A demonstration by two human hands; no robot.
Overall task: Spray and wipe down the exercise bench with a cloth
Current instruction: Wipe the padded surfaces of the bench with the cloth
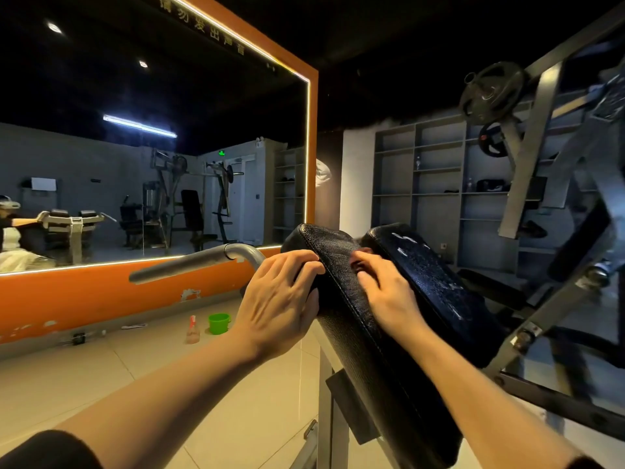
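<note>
The bench (355, 333) pad's top is grasped by both hands, left (280, 299) and right (382, 289), its length running back toward the arms.

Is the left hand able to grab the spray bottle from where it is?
Probably not yet. The left hand grips the bench pad, while the spray bottle stands down on the floor beside the green cup.
</note>
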